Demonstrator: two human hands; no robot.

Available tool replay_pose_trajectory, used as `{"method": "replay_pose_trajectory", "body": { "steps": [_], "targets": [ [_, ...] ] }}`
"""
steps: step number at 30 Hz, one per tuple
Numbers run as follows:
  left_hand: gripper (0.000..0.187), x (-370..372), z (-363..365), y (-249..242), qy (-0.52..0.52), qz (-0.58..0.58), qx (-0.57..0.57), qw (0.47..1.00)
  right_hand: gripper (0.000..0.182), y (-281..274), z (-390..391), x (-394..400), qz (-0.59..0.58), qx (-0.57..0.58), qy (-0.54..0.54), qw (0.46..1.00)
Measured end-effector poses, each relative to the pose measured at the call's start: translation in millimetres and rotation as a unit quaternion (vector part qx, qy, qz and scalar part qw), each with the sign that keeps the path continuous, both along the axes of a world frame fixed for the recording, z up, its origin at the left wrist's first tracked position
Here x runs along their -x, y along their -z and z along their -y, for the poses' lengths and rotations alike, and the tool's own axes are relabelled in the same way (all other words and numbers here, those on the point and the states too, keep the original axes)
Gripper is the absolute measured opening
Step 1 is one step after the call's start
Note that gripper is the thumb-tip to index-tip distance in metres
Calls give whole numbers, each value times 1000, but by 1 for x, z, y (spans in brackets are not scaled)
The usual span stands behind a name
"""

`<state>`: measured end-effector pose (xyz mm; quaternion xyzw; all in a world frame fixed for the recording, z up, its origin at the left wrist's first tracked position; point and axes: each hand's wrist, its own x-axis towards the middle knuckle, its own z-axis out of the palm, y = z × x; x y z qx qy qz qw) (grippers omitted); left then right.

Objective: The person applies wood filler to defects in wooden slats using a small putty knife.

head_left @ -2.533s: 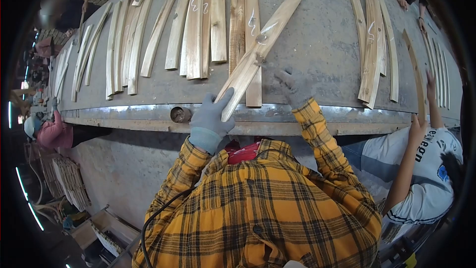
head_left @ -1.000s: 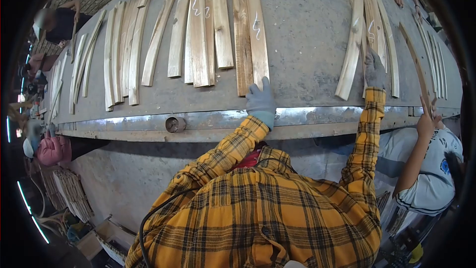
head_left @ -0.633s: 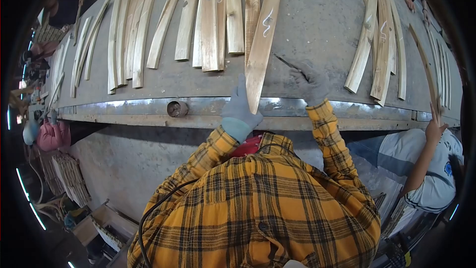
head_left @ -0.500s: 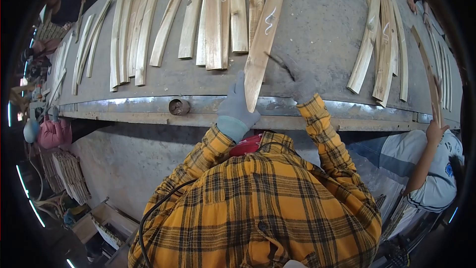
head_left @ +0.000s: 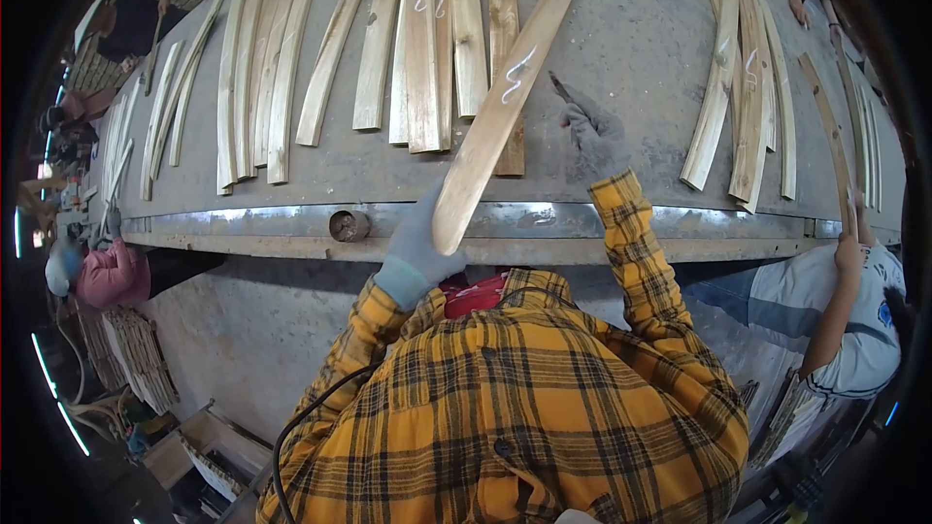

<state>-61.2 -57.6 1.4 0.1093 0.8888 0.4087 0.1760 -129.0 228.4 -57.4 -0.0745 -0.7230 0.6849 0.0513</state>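
My left hand (head_left: 410,250), in a grey glove, is closed around the lower end of a wooden slat (head_left: 493,126). The slat slants up to the right over the table, with a white chalk squiggle on its face. To the right of it, my gloved right hand (head_left: 594,131) is closed on a thin dark stick-like tool (head_left: 559,89), whose tip points up and left, apart from the slat. Its exact kind is too small to make out. Just beyond the held slat lies a row of slats (head_left: 422,68), some chalk-marked.
A grey table (head_left: 641,58) carries more slats (head_left: 257,87) at left and another group (head_left: 752,97) at right. A round tin (head_left: 348,225) sits at the table's metal front edge. A person in a white shirt (head_left: 854,315) holds a slat at right; other people stand around the table.
The held slat has come down and left with my left hand, tilting further right. My right hand has moved slightly up, away from the slat, with the tool.
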Motion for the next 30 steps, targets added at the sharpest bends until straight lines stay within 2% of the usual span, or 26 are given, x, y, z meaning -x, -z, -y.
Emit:
{"method": "replay_pose_trajectory", "body": {
  "steps": [1, 3, 4, 6, 7, 9, 11, 13, 15, 19, 22, 25, 28, 29, 30],
  "targets": [
    [86, -3, 5, -2, 2, 24, 5, 1000, 29, 10, -1, 5, 0, -1, 2, 1000],
    [86, -6, 9, -5, -1, 36, 12, 999, 23, 19, -1, 14, -105, -133, 29, 985],
    [86, -7, 11, -5, -5, 49, 20, 999, 23, 23, -2, 17, -105, -133, 29, 985],
    [87, -6, 16, -2, 4, 26, 23, 999, 25, 11, 5, 22, -70, -337, 37, 938],
    [87, -5, 18, -2, 14, 4, 26, 1000, 25, 3, 8, 25, -71, -336, 37, 938],
    [87, -6, 19, -2, 17, 2, 29, 999, 33, -14, 13, 29, -27, -438, 0, 898],
    [88, -4, 19, -6, 21, 1, 33, 999, 35, -3, 15, 40, -8, -455, -24, 890],
    [89, -1, 17, -15, 10, 58, 41, 997, 38, 6, 14, 42, 13, -472, -49, 880],
    [90, 2, 20, -14, 11, 62, 37, 997, 40, 5, 16, 38, -4, -540, -65, 839],
    [89, 5, 26, -8, 18, 51, 51, 997, 34, 9, 12, 36, -25, -552, -57, 832],
    [89, 3, 26, -10, 27, 17, 40, 999, 50, 12, 7, 40, -54, -461, -53, 884],
    [92, 4, 23, -12, 20, 39, 76, 996, 51, 1, 22, 38, -43, -560, -38, 826],
    [92, 6, 24, -14, 23, 44, 78, 996, 45, -9, 29, 31, -60, -535, -73, 840],
    [92, 6, 26, -13, 29, 39, 77, 996, 39, -5, 27, 31, 20, -294, -121, 948],
    [92, 6, 28, -10, 23, 39, 91, 995, 34, -2, 24, 31, 95, -29, -160, 982]
  ]
}}
